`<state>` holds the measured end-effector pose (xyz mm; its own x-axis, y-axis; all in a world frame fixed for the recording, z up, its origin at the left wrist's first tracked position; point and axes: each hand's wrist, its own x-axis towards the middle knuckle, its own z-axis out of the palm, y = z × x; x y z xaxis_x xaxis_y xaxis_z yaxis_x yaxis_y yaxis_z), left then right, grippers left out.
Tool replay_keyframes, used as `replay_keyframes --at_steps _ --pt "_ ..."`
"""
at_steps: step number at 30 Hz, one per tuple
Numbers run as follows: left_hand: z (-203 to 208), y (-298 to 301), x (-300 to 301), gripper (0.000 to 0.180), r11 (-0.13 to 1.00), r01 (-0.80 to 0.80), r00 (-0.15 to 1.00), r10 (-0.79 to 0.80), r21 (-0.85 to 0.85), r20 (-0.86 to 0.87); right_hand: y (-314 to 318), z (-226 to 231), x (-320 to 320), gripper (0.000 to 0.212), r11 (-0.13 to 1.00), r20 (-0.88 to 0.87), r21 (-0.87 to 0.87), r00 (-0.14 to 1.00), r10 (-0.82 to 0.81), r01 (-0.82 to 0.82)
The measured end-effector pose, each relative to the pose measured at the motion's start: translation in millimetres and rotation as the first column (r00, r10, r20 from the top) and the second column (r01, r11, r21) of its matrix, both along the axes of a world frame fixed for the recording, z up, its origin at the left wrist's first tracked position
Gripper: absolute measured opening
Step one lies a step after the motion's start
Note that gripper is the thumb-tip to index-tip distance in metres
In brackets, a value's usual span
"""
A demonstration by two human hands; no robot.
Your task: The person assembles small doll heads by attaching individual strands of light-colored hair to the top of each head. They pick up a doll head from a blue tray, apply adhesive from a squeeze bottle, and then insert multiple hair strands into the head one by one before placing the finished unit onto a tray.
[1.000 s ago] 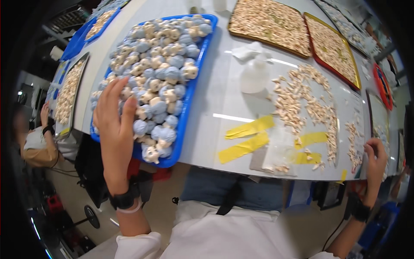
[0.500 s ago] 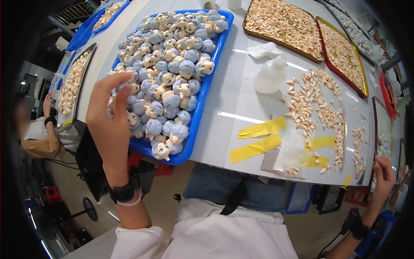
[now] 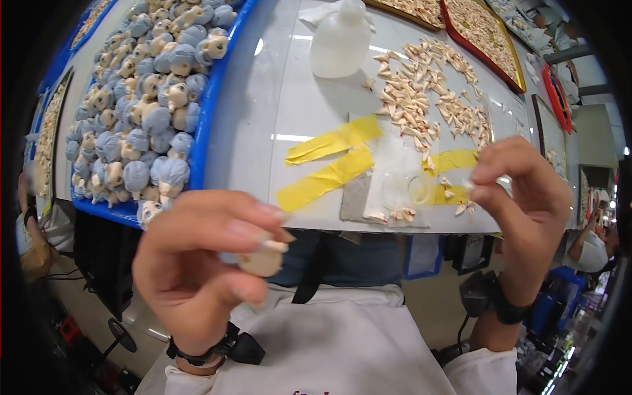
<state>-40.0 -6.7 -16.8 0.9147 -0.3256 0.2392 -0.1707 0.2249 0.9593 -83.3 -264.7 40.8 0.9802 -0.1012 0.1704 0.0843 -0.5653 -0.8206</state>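
In front of my chest, my left hand [image 3: 191, 270] grips a small doll head [image 3: 262, 261] between thumb and fingers, its pale side showing. Over the table's front edge, my right hand [image 3: 526, 197] is closed in a pinch; a tiny whitish bit shows at the fingertips, too small to name. More doll heads [image 3: 155, 122] with light blue hair fill a blue tray [image 3: 212, 108] at left. Loose cream-coloured pointed pieces [image 3: 408, 99], some red-tipped, lie scattered beyond my right hand. A small transparent round dish [image 3: 419, 189] stands close to them.
A translucent squat bottle [image 3: 339, 43] stands behind yellow tape strips [image 3: 326, 178] stuck to the white table [image 3: 263, 118]. Trays of pointed pieces [image 3: 484, 33] are at the far right. Other people work at the left and right edges.
My left hand has moved from above the blue tray to my chest, now holding a doll head. My right hand has come in from the right edge over the table. The view has shifted right.
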Motion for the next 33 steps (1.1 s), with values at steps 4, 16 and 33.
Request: replay_keyframes --at_steps 4,16,33 --pt "1 -22 -8 0.043 0.998 0.064 0.981 -0.067 -0.020 -0.180 8 -2 10 0.016 0.993 -0.043 -0.115 0.998 0.038 -0.043" --pt "5 -38 -12 0.047 0.969 0.084 0.854 -0.190 -0.232 -0.485 20 3 14 0.015 0.886 0.064 -0.462 0.994 0.089 -0.050" --pt "11 -55 -16 0.050 0.984 0.154 0.898 -0.179 -0.092 -0.403 23 -20 -42 0.028 0.869 -0.010 0.458 0.979 -0.206 0.188"
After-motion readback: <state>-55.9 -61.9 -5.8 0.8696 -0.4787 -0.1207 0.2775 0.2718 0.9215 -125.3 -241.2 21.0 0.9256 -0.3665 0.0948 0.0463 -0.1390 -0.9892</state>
